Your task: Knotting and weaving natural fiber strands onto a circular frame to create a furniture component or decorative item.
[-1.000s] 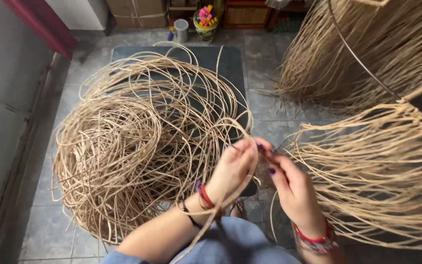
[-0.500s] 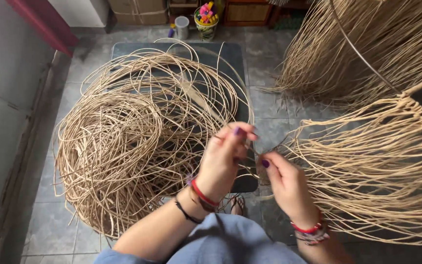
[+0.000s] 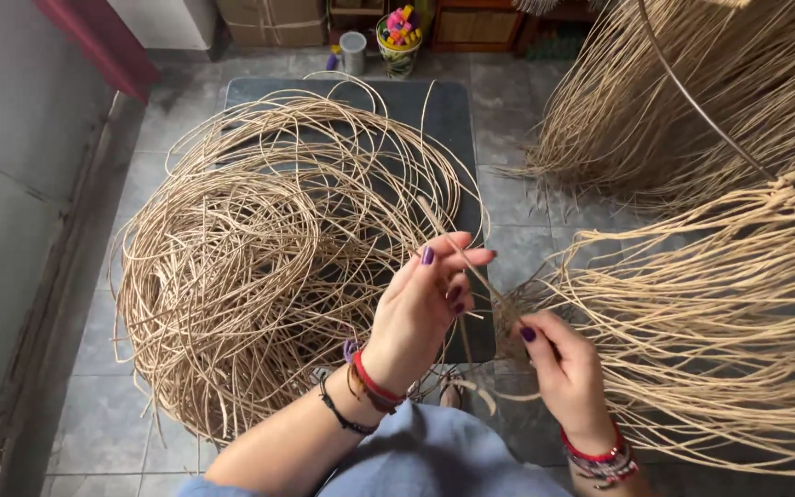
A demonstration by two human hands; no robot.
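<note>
Left hand is pinching a single rattan strand just right of the big loose rattan coil on the floor. Right hand, further right of the coil, grips the gathered ends of the hanging rattan fringe.

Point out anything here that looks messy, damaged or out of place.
Nothing looks damaged. The big coil of cane strands sprawls loosely, with loops spilling off the dark mat onto the floor tiles. The left hand and right hand pinch thin strands beside the hanging fringe, whose ends splay unevenly.
</note>
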